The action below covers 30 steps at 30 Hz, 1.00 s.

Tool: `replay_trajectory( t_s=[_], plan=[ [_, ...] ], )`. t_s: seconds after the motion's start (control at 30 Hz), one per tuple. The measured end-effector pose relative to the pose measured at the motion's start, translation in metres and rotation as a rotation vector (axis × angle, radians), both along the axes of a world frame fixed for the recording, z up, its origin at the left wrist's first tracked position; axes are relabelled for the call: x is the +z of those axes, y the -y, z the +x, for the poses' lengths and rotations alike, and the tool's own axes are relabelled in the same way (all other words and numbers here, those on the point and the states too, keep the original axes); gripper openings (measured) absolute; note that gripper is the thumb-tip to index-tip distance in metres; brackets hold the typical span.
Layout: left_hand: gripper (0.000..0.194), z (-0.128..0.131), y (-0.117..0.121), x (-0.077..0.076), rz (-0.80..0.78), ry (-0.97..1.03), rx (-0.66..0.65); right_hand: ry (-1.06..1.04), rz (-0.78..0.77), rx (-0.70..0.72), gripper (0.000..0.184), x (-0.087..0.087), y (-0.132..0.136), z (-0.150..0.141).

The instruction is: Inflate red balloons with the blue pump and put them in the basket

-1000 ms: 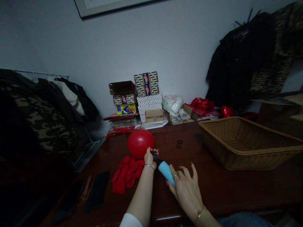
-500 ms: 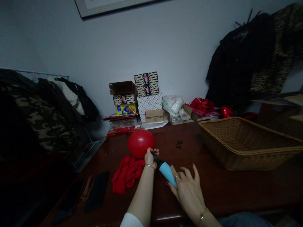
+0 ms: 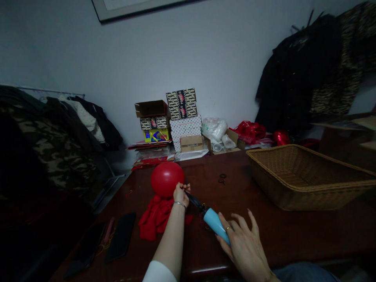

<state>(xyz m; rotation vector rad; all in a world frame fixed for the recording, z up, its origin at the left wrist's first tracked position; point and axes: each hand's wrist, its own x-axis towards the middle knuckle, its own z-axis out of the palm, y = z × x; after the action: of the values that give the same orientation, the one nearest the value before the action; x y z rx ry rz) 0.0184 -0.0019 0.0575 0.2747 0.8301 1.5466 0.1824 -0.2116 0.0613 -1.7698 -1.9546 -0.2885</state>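
1. Balloon (image 3: 167,179), red and inflated, one in number, sits towards the far side of the dark surface (image 3: 235,192); its neck is hidden behind fingers.
2. Left hand (image 3: 181,194) pinches the balloon at its near end, fingertips drawn together; whether the nozzle is inside the neck cannot be made out.
3. One blue pump (image 3: 216,223) slants between the hands, its black nozzle end reaching the left fingers.
4. Right hand (image 3: 246,244) grips the blue barrel between thumb and index finger, other fingers spread; its palm is out of sight and the forearm is cut off below.
5. Limp red balloons (image 3: 154,221) heap just beside the left forearm, too overlapped to count.
6. Two dark flat slabs (image 3: 120,237) lie at the left, the outer one barely distinguishable.
7. One wicker basket (image 3: 311,196) stands at the right.
8. Behind, two boxes share a pattern; the upper box (image 3: 181,103) seems to read "POMELO", its smaller print illegible.
9. One picture frame (image 3: 141,11) is cropped above.
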Motion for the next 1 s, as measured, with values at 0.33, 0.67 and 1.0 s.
replay_trajectory(
  t_s=[0.33, 0.67, 1.0],
  plan=[
    [0.026, -0.005, 0.011, 0.003, -0.001, -0.087, -0.055, 0.124, 0.048, -0.146, 0.043, -0.020, -0.017, 0.047],
    [0.024, -0.003, 0.020, -0.004, -0.018, -0.119, -0.141, 0.283, -0.002, -0.409, 0.043, -0.058, -0.073, 0.097],
    [0.024, -0.001, 0.029, -0.005, -0.018, -0.194, -0.205, 0.288, -0.094, -0.479, 0.045, -0.078, -0.088, 0.105]
  ],
)
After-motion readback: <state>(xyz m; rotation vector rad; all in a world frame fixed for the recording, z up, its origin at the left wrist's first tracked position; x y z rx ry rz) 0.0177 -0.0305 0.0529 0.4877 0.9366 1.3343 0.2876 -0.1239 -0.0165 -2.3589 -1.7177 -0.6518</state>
